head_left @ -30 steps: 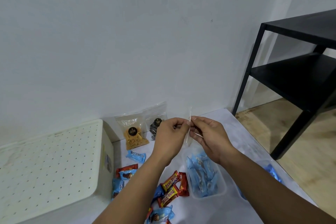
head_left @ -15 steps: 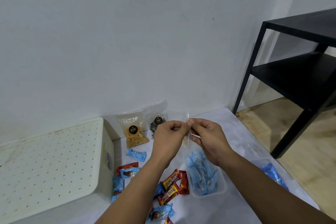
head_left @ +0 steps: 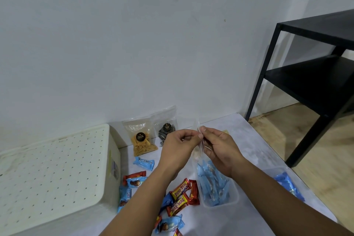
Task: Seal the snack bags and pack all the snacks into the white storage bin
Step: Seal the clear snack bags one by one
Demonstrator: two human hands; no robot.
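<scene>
My left hand [head_left: 179,146] and right hand [head_left: 220,144] pinch the clear snack bag [head_left: 198,149] mid-frame; I should press evenly along its seal.

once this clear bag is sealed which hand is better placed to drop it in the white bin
Left, probably. The left hand pinches the clear bag nearer the white storage bin; the right hand would cross over.

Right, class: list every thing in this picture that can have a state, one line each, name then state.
clear snack bag: held upright, top pinched between both hands
left hand: pinching the bag's top
right hand: pinching the bag's top
white storage bin: lid on
yellow chip bag: leaning against wall
clear tub: open, holding blue packets
</scene>
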